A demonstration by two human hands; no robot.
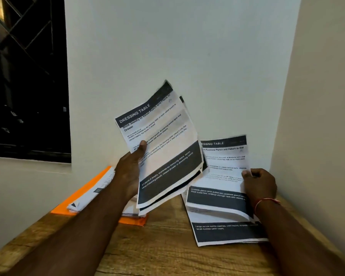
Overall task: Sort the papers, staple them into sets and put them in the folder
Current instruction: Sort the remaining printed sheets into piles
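My left hand [130, 172] grips a bundle of printed sheets [163, 148] headed "DRESSING TABLE", lifted above the table and tilted to the right, thumb on the top page. My right hand [261, 184] pinches the right edge of a second set of sheets [221, 172], raising its upper part off a paper pile [227, 230] that lies on the wooden table [157, 251]. An orange folder [84, 192] lies flat at the left with more papers [96, 192] stacked on it, partly hidden behind my left forearm. No stapler is in view.
The table sits in a corner, with a white wall behind and another close on the right. A dark window with a grille [26, 76] is at the upper left. Bare wood shows in front between my forearms.
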